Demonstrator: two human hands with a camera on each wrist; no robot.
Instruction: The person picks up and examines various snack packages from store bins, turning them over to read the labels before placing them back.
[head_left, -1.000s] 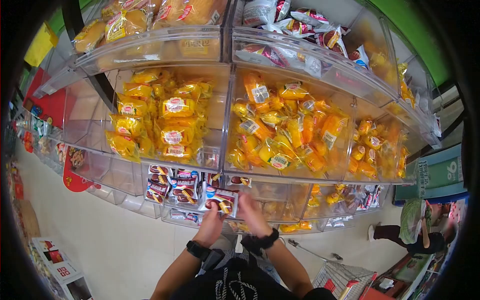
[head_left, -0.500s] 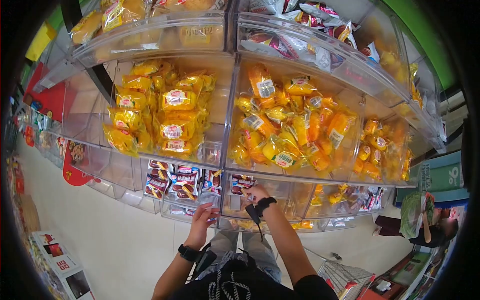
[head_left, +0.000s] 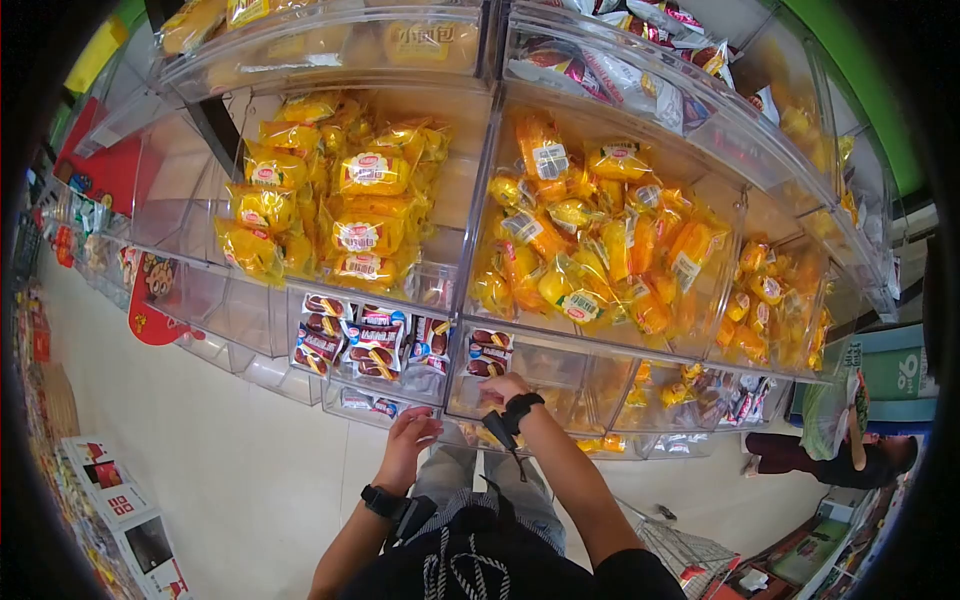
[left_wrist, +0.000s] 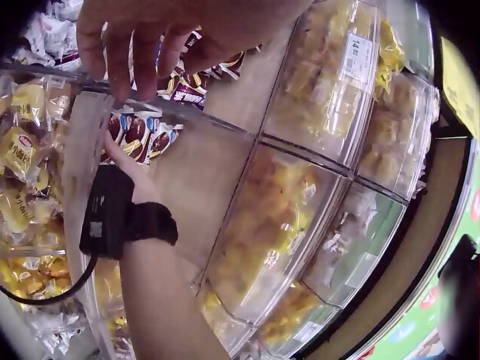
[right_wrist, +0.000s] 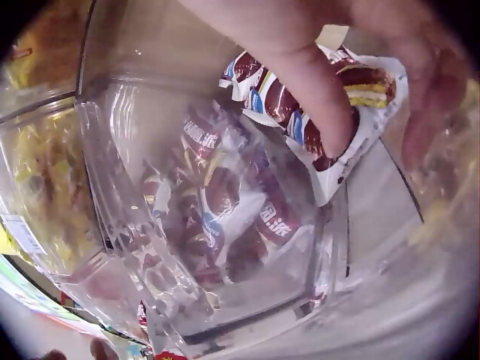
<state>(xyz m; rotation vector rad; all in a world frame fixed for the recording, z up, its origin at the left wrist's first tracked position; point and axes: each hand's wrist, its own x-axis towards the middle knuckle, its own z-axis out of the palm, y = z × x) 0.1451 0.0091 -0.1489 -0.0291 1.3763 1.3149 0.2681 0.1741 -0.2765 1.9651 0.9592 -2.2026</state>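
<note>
A short stack of wrapped chocolate-coated cakes [head_left: 488, 352] lies at the back of a clear bin in the lower row. My right hand [head_left: 505, 388] reaches into that bin at the stack's near edge. In the right wrist view one straight finger [right_wrist: 319, 112] lies across the white-edged packets [right_wrist: 289, 105]. My left hand [head_left: 408, 440] hovers by the front edge of the bins, fingers loosely bent and holding nothing. More of these wrapped cakes [head_left: 376, 345] fill the neighbouring bin to the left. In the left wrist view, my left hand [left_wrist: 150, 45] hangs near the divider.
Clear dividers [head_left: 462, 300] part the bins. Overhead, yellow-wrapped breads [head_left: 365, 235] and loose yellow packets [head_left: 610, 240] fill the larger trays, whose front lip juts over the lower row. A shopping cart [head_left: 690, 550] stands at lower right, and a person [head_left: 840, 450] is farther right.
A wrapped cake held between both hands went into the right-hand bin with my right hand. The stack now sits farther back; my right hand is nearer its front edge, my left hand lower and empty.
</note>
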